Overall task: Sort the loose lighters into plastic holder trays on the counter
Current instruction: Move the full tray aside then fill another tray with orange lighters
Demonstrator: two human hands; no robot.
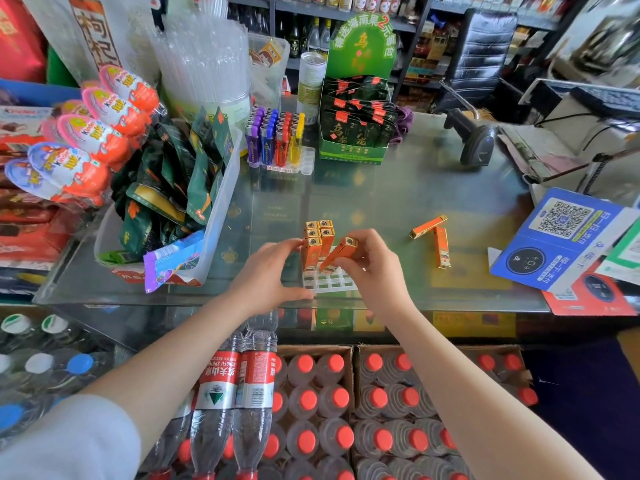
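1. My right hand (372, 263) pinches an orange lighter (337, 253), tilted, its foot at the tray (329, 282); my fingers hide part of its body.
2. My left hand (273, 271) is relaxed, fingertips against the standing lighters (317, 242), thumb at the tray's near edge.
3. Two loose lighters (434, 237) lie well to the right on the counter (398, 188).
4. Far back there's a filled tray (277, 138), its colours clear but its labels unreadable.

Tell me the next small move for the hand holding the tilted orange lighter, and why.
Probably tip the tilted lighter upright and push it down into an empty slot of the clear tray. The right hand pinches it, base near the tray, beside five lighters already standing; the left hand steadies the tray's edge. Two loose lighters wait on the glass.
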